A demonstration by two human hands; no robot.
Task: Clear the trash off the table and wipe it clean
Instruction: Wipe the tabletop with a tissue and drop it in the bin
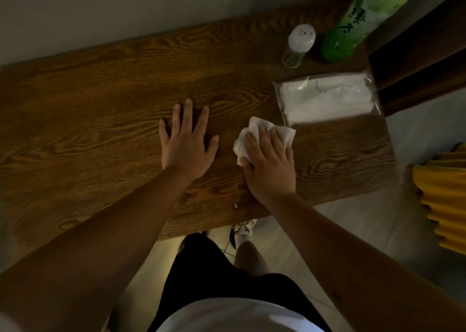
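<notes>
A dark wooden table (88, 120) with strong grain fills the upper half of the head view. My right hand (271, 165) presses a crumpled white tissue (254, 132) flat against the tabletop right of centre; the tissue sticks out beyond the fingertips. My left hand (187, 145) lies flat on the wood just left of it, fingers spread, holding nothing. A tiny white scrap (235, 205) sits near the table's front edge below my right hand.
A clear plastic pack of white tissues (327, 99) lies at the table's right end. Behind it stand a small clear shaker with a white cap (298, 45) and a tall green bottle (358, 19). A yellow ribbed object (443, 205) is on the floor to the right.
</notes>
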